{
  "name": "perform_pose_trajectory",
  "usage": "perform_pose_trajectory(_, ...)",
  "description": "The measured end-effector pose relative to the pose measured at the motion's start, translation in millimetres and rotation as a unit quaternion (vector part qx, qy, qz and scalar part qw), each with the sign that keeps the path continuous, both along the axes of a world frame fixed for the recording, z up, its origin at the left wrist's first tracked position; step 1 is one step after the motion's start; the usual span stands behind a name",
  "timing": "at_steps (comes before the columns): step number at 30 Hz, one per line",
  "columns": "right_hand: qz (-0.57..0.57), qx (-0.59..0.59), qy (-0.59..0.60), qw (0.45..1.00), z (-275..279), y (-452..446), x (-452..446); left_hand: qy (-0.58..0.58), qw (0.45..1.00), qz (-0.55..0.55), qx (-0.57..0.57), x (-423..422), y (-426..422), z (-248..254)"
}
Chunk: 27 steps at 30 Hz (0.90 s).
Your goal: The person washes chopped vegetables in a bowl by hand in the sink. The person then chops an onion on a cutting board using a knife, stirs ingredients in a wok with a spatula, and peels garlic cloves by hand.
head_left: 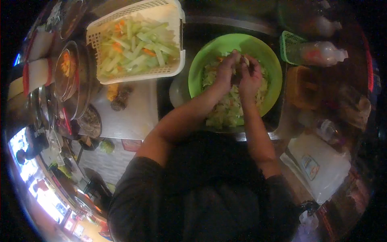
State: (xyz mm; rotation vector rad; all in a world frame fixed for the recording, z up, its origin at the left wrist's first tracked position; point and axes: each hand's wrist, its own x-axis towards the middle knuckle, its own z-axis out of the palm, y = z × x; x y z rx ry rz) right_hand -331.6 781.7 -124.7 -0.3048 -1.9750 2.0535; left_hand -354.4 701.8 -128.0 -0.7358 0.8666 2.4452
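A large green bowl (274,76) holds chopped pale green vegetables (231,105) with a few orange bits. Over the bowl, my left hand (228,69) and my right hand (250,74) are close together, their fingers bent inward. A small pale piece shows between the fingertips, too small to name. The fingers of both hands look closed around it. To the left of the bowl is a white basket (181,60) filled with pale green vegetable sticks (135,48) and some orange pieces.
Metal bowls (82,80) stand at the left, by a round board (89,121). At the right are a green basket (288,48), a bottle (322,53), a brownish container (302,86) and a white package (318,161). Something yellow (113,92) lies below the white basket.
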Motion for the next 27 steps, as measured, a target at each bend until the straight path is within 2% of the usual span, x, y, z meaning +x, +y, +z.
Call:
perform_pose_trajectory(2,-0.018,-0.026,-0.014,0.999,2,3,1,0.007,1.000,0.005,0.019,0,-1,2)
perform_pose_trajectory(4,-0.037,-0.052,-0.028,0.998,18,1,2,0.020,0.997,-0.009,0.077,2,-11,38)
perform_pose_trajectory(7,-0.020,-0.110,-0.067,0.991,41,-1,2,0.025,0.998,-0.015,0.062,1,-8,43)
perform_pose_trajectory(8,0.018,0.026,-0.005,0.999,35,5,2,0.026,0.998,-0.016,0.063,0,-6,38)
perform_pose_trajectory(9,0.056,0.162,0.058,0.984,33,7,0,0.048,0.996,-0.025,0.067,-4,-7,36)
perform_pose_trajectory(10,0.055,0.162,0.059,0.983,31,8,-3,0.069,0.994,-0.034,0.072,-6,-7,34)
perform_pose_trajectory(11,0.040,0.215,0.048,0.975,28,8,-5,0.069,0.994,-0.035,0.072,-4,-6,32)
perform_pose_trajectory(13,0.024,0.267,0.038,0.963,36,5,-7,0.028,0.998,-0.051,0.024,-2,-13,66)
perform_pose_trajectory(14,0.007,0.148,-0.011,0.989,42,3,-9,0.029,0.998,-0.052,0.024,-3,-13,60)
perform_pose_trajectory(15,-0.010,0.026,-0.058,0.998,47,2,-9,0.033,0.993,-0.054,0.097,-6,-14,50)
perform_pose_trajectory(16,-0.011,0.026,-0.058,0.998,48,4,-7,0.036,0.983,-0.055,0.169,-6,-14,44)
perform_pose_trajectory(17,-0.025,-0.166,-0.124,0.978,49,8,-3,0.037,0.983,-0.057,0.169,-5,-13,38)
perform_pose_trajectory(18,-0.036,-0.352,-0.184,0.917,49,12,-2,0.031,0.980,-0.039,0.194,-4,-11,35)
perform_pose_trajectory(19,-0.036,-0.352,-0.183,0.917,38,17,1,0.026,0.975,-0.021,0.218,-4,-10,34)
perform_pose_trajectory(22,-0.082,-0.447,-0.271,0.848,18,24,11,0.000,0.985,-0.018,0.174,-2,-13,35)
perform_pose_trajectory(23,-0.082,-0.439,-0.316,0.837,18,27,18,0.000,0.985,-0.019,0.174,-2,-15,35)
perform_pose_trajectory(25,-0.084,-0.430,-0.361,0.823,21,28,23,0.117,0.979,0.019,0.166,-2,-22,43)
perform_pose_trajectory(27,-0.116,-0.531,-0.315,0.778,19,31,26,0.202,0.959,0.021,0.197,-5,-45,62)
